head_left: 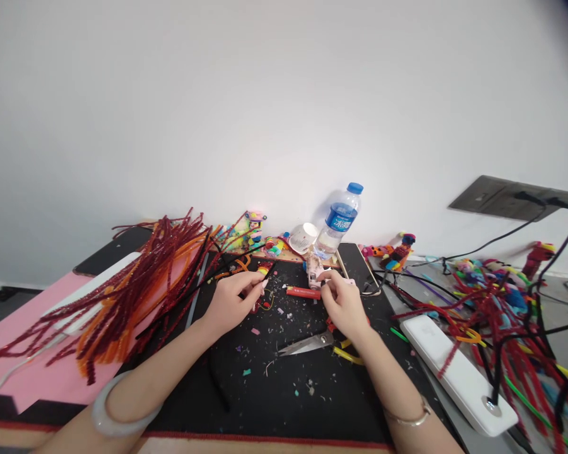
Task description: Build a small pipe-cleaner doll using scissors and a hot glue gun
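My left hand [234, 299] is closed in a pinch, with a thin black pipe cleaner [271, 275] poking out past its fingertips. A small yellow and red fuzzy piece [264, 269] lies just beyond those fingers. My right hand [344, 304] has its fingers bent together; a dark bit shows at the tips, too small to make out. Close to it are a pale pink object [315, 271], partly hidden by the fingers, and a slim red stick-like item [303, 292]. Scissors [307, 344] lie with blades apart below the right hand, their handles partly covered by it.
Red and orange pipe cleaners [137, 296] are heaped on the left. A water bottle [341, 221] and paper cup [303, 238] stand by the wall. A white power strip [459, 372] and tangled pipe cleaners [497, 315] lie right. Scraps litter the black mat [265, 410].
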Demonstrator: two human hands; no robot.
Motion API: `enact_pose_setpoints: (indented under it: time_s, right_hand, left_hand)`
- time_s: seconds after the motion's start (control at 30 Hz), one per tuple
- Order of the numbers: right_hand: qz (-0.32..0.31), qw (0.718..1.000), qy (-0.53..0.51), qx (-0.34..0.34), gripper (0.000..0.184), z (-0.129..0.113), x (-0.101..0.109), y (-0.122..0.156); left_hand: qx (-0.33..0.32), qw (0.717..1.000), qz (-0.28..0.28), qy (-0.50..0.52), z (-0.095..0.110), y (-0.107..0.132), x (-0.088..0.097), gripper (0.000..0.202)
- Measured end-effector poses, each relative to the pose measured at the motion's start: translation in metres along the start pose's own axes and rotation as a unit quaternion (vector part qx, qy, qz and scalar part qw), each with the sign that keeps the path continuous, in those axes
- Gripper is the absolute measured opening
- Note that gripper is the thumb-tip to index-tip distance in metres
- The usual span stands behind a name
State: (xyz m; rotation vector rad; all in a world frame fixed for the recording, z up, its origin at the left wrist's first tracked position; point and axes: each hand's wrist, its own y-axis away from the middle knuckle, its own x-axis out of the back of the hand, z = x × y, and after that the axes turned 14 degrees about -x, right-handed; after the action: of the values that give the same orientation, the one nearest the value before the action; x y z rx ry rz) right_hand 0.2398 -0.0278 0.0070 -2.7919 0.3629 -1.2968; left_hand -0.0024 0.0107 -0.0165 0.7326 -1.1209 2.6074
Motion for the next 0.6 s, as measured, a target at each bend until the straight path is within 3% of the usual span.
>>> enact_pose_setpoints:
  time_s: [0.13,0.2,0.33,0.47,0.6]
  right_hand:
    - [-0.16,0.984,0.082,-0.009,0.015,0.005,0.047,0.002]
    - [-0.189,0.973,0.127,-0.028,0.019,0.015,0.063,0.011]
    - [-0.193,0.959,0.204,-0.014,0.041,0.033,0.058,0.031]
    - [-0.165,0.942,0.29,0.01,0.034,0.032,0.043,0.042]
    - [-0.203,0.941,0.269,-0.024,0.014,0.019,0.056,0.048]
  left_hand:
    - [0.005,1.0,0.002,-0.007,-0.002,0.001,-0.002,0.018]
    - [-0.003,1.0,0.003,-0.027,-0.002,0.001,-0.003,0.018]
    - [-0.011,0.999,0.003,-0.04,-0.004,0.001,-0.004,0.018]
    - [-0.005,0.999,-0.001,-0.034,-0.005,0.001,-0.006,0.018]
    - [0.02,1.0,0.013,0.0,-0.004,0.001,-0.008,0.018]
